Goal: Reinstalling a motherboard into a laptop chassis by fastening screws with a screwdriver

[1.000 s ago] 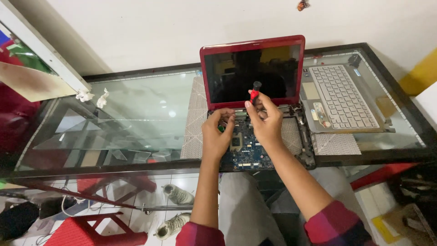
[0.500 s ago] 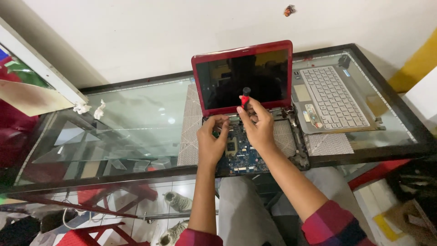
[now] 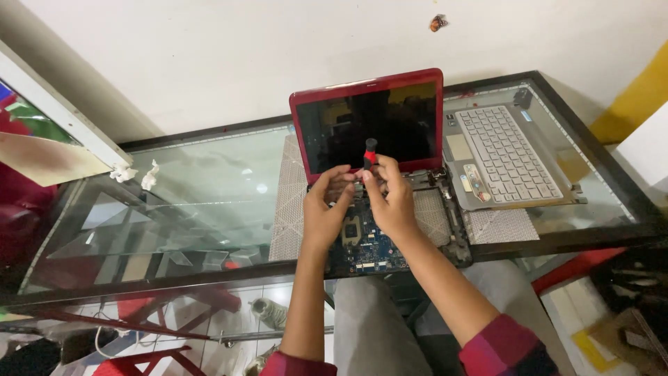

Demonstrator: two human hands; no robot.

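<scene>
Frame centre: right hand [image 3: 394, 202] grips upright red-and-black screwdriver [image 3: 369, 154] over opened red laptop [image 3: 369, 174]; left hand [image 3: 325, 212], fingers curled, steadies its tip on the blue board [image 3: 369, 251].

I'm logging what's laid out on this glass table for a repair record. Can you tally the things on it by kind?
Opened red laptop with circuit board exposed: 1
Removed keyboard panel: 1
Screwdriver, red and black, in the right hand, left hand beside it: 1
Mesh mat under the laptop: 1
White crumpled scraps at the far left: 2
Total: 6
</scene>
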